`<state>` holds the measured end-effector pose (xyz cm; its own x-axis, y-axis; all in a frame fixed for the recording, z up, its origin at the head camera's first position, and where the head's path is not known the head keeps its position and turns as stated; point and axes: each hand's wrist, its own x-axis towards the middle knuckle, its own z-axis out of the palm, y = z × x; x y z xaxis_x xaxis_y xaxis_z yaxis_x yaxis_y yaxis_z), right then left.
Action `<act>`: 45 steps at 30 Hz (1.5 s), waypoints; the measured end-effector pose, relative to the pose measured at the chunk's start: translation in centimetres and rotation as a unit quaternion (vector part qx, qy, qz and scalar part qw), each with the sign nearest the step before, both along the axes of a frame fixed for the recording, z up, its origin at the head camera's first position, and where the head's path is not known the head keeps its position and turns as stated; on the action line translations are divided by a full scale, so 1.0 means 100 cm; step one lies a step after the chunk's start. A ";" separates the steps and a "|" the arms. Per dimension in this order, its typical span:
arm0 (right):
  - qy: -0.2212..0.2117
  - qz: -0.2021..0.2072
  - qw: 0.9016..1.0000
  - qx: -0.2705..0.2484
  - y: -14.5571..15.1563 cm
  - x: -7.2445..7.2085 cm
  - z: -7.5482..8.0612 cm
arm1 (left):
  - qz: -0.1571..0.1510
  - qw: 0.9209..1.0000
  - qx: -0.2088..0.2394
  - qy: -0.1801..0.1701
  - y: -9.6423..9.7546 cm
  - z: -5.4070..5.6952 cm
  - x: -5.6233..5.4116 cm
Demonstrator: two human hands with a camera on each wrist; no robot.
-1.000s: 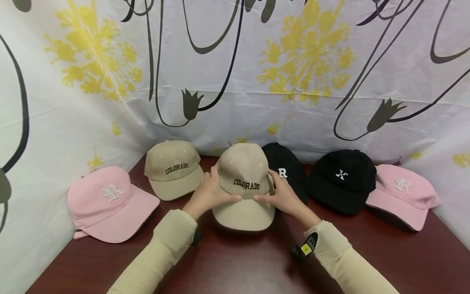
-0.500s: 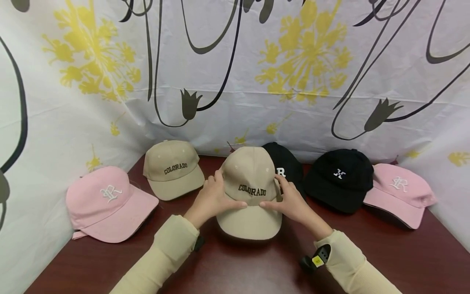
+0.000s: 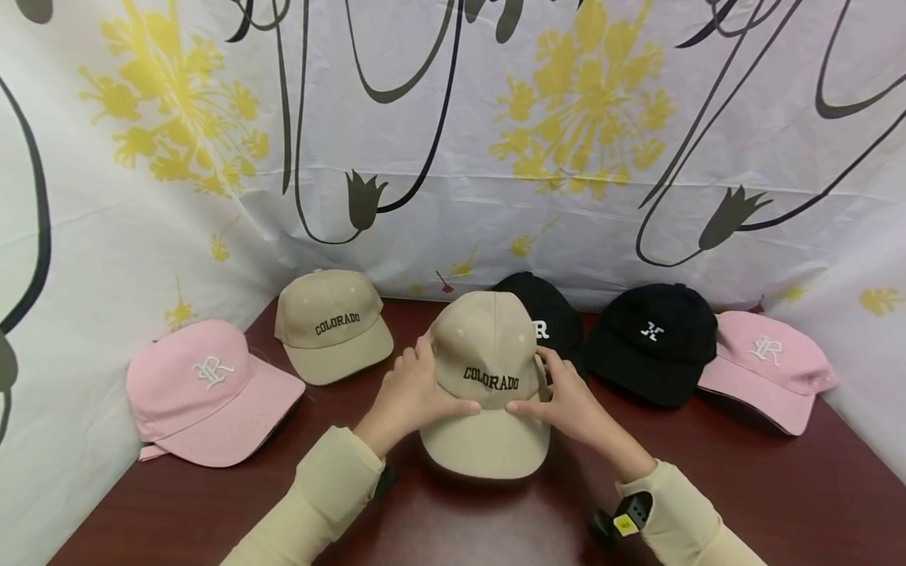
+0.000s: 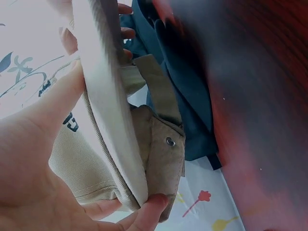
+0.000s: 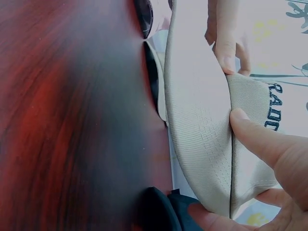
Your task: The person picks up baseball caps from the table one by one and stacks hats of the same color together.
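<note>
A beige baseball cap [image 3: 488,346] lettered COLORADO is held up between both hands, its brim facing the wearer of the camera. My left hand [image 3: 406,397] grips its left side, thumb along the seam where crown meets brim, fingers round the edge. On the other side my right hand [image 3: 569,401] mirrors this, thumb on the same seam. Beneath the brim, the left wrist view shows the cap's back strap [image 4: 161,89] and a metal eyelet. The right wrist view shows the brim [image 5: 202,120] apart from the table surface. Behind the held cap, a black cap [image 3: 559,306] with a white R is partly hidden.
A pink cap [image 3: 194,369] and another beige COLORADO cap [image 3: 340,318] stand at the left of the dark red table [image 3: 460,527]. To the right are a black cap [image 3: 651,346] and a second pink cap [image 3: 767,362]. A patterned white cloth [image 3: 425,134] hangs behind.
Both hands have brought the beige cap nearer and slightly to the right, still gripping its sides. The other caps keep their places; the view has shifted slightly.
</note>
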<state>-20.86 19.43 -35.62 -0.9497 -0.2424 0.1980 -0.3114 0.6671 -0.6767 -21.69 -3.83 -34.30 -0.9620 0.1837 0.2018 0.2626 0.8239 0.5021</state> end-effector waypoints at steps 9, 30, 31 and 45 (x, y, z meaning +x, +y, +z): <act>-0.005 -0.006 1.000 0.004 0.003 0.012 0.001 | -0.011 1.000 0.000 0.007 0.001 0.001 0.012; -0.010 -0.004 1.000 0.009 0.013 0.042 -0.002 | -0.038 0.999 -0.009 -0.014 0.006 -0.002 0.035; -0.010 -0.005 1.000 0.010 0.014 0.043 -0.002 | -0.040 0.999 -0.009 -0.017 0.006 -0.003 0.036; -0.060 -0.011 0.998 0.004 0.017 0.059 -0.006 | -0.058 0.998 0.001 -0.040 0.007 -0.011 0.052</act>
